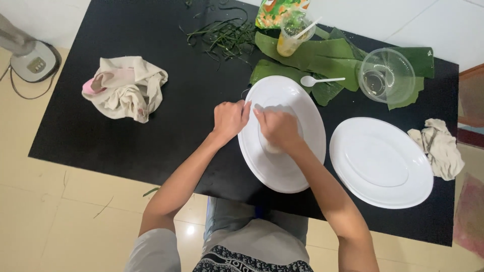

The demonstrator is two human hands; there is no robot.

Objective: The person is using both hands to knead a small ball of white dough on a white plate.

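A white oval plate (282, 95) lies on the black table (151, 60) in front of me. My left hand (229, 120) grips the plate's left rim, fingers curled over the edge. My right hand (277, 128) presses down in the plate's middle on a pale cloth or tissue (272, 147), most of which is hidden under the palm.
A second white oval plate (380, 162) lies to the right. Behind are green banana leaves (322, 55), a white plastic spoon (320, 80), a clear plastic bowl (387, 75), a cup with a straw (292, 38) and green strips (224, 35). Crumpled cloths lie at left (126, 88) and right (441, 146).
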